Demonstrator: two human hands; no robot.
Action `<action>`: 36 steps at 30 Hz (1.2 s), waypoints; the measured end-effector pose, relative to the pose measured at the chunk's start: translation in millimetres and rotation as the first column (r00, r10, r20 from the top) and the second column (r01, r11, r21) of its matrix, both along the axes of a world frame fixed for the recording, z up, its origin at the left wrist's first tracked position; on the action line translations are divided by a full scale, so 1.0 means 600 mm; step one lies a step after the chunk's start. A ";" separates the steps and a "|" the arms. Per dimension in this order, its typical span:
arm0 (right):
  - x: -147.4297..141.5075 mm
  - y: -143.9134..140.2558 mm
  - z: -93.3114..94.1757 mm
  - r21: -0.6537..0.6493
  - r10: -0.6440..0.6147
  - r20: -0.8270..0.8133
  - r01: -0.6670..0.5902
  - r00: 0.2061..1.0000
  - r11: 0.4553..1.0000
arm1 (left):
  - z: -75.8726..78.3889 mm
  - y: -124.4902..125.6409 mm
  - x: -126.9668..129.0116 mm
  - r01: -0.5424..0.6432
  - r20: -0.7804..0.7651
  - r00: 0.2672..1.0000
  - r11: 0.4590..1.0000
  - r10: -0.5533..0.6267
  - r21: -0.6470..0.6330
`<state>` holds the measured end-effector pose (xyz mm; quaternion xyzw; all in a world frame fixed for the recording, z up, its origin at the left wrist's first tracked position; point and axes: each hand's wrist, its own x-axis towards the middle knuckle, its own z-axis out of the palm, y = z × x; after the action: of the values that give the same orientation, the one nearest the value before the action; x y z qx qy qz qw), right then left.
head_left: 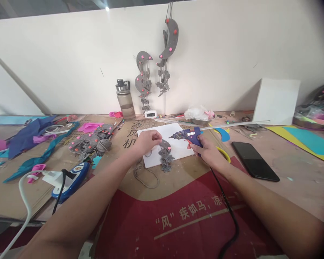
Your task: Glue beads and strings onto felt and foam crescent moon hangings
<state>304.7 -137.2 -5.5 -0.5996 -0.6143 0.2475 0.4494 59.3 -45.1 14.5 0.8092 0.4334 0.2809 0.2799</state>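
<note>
My right hand (206, 149) grips a blue hot glue gun (193, 136), its nozzle pointing left and a long clear glue stick (232, 125) sticking out of its back. Close to the nozzle, my left hand (149, 142) pinches the top of a small grey felt hanging ornament (166, 145) with a pink dot and strung grey pieces below. The ornament is over a white board (178, 154) on the cardboard. A loop of grey cord (151, 187) trails beneath my left hand. Whether the nozzle touches the felt I cannot tell.
Two finished-looking grey moon hangings (172, 39) hang on the white wall. A bottle (126, 102) and small clock (150, 114) stand behind the board. Grey ornaments (90, 142) and a power strip (70, 183) lie left; a phone (255, 160) lies right. The gun's black cable (226, 201) runs toward me.
</note>
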 end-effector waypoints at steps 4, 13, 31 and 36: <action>0.003 -0.002 -0.003 -0.079 0.010 -0.099 -0.018 0.995 0.997 | -0.010 0.014 0.017 0.025 -0.055 0.998 0.997 -0.021 0.077; 0.015 0.002 -0.013 -0.064 -0.007 -0.129 -0.002 0.992 0.998 | -0.020 0.025 0.034 0.073 -0.242 0.970 0.976 -0.021 0.205; 0.018 0.001 -0.016 -0.054 -0.044 -0.127 0.037 0.991 0.998 | -0.020 0.040 0.038 0.148 -0.269 0.959 0.966 -0.088 0.213; 0.018 0.000 -0.015 -0.044 -0.050 -0.103 0.046 0.993 0.998 | -0.022 0.042 0.037 0.166 -0.322 0.943 0.955 -0.082 0.245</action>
<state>315.2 -137.4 -14.7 -0.6096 -0.5702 0.2803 0.4741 81.7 -20.0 1.3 0.8994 0.3775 0.1887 0.1138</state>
